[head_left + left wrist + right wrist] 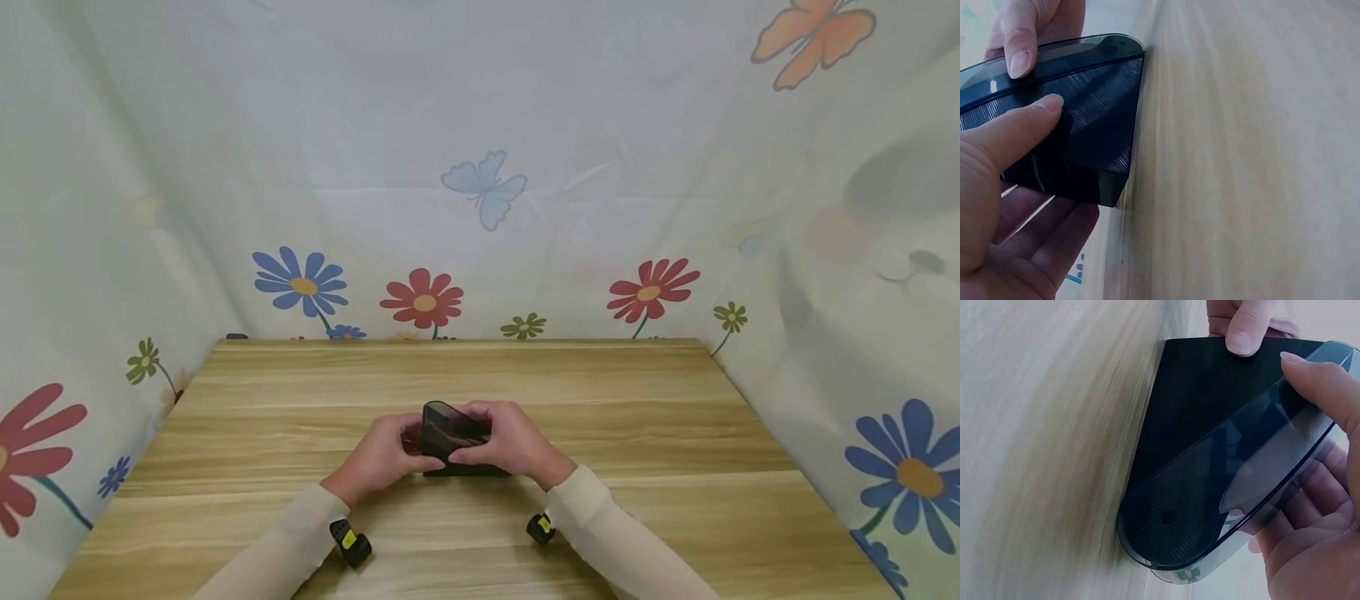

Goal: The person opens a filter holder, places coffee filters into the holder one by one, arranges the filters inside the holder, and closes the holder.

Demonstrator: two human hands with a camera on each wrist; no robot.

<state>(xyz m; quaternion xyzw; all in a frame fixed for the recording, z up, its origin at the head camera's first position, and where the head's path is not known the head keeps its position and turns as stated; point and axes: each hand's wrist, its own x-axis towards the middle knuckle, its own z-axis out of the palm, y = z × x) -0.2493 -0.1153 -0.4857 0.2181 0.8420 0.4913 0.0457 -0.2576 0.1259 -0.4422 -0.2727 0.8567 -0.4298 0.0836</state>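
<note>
Between both hands stands a black, finely ribbed case [468, 469] with a smoky see-through cover [1254, 450]. The cover slants across the case body [1191, 400] in the right wrist view, a small round dot showing near its rounded lower end. My left hand [378, 458] grips one end of the case, thumb on the ribbed face [1097, 119] and fingers behind. At the other end my right hand [513, 437] holds the cover, its thumb over the cover's edge and fingers at the back. The case's lower edge appears to rest on the table. Its inside is hidden.
The wood-grain table [630, 400] spreads around the hands. A white cloth [360, 125] printed with flowers and butterflies hangs behind it and at both sides. A black-and-yellow wrist device [351, 542] sits at the left sleeve, a similar device [540, 527] at the right.
</note>
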